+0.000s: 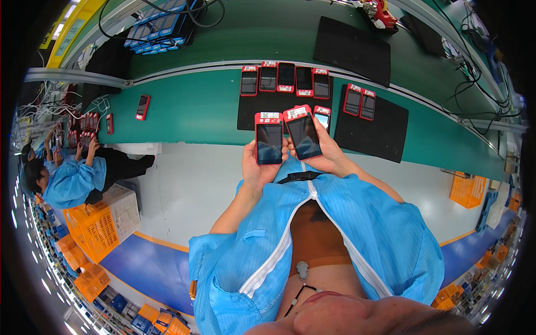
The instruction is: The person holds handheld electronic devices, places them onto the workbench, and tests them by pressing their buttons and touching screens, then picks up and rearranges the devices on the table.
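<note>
My left hand is closed round a red-cased handheld device with a dark screen and a white label along its top. In my right hand is a second red handheld device, tilted slightly, its dark screen facing up. The two devices are held side by side, their upper edges almost touching. Just behind the right one lies a red device with a lit screen, partly hidden. Beyond my hands, several more red devices form a row along the far edge of a black mat.
On the right, a second black mat bears two red devices. A single device lies on the green bench at left. Blue-cased devices are stacked on the upper shelf. Co-workers in blue sit at far left, near an orange crate.
</note>
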